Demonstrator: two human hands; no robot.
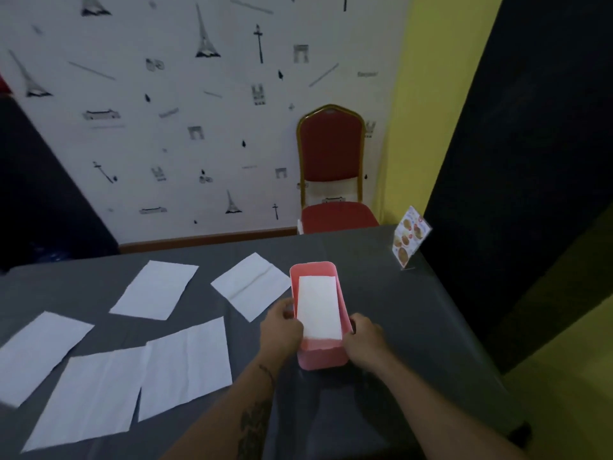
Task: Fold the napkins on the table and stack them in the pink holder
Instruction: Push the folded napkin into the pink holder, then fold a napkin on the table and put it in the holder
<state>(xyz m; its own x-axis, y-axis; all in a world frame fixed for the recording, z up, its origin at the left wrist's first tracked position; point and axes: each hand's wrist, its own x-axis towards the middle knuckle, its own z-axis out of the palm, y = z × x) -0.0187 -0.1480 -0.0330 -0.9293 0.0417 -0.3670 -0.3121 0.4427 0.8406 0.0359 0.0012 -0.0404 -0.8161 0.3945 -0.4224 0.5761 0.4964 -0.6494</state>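
Head view, both hands, left [282, 328], right [363, 336], pinching folded napkin [318, 307] inside pink holder [323, 358]

A table [414, 327] covered in a dark grey cloth carries everything. Five unfolded white napkins lie flat on its left half: one at the far left edge [39, 355], one at the near edge [89, 396], one just beside it and slightly overlapping it [187, 365], one farther back [156, 288], and a creased one [252, 285] just left of the pink holder [323, 358]. The holder stands near the middle of the table. At the far right corner stands a small tilted menu card [409, 237] in a clear stand.
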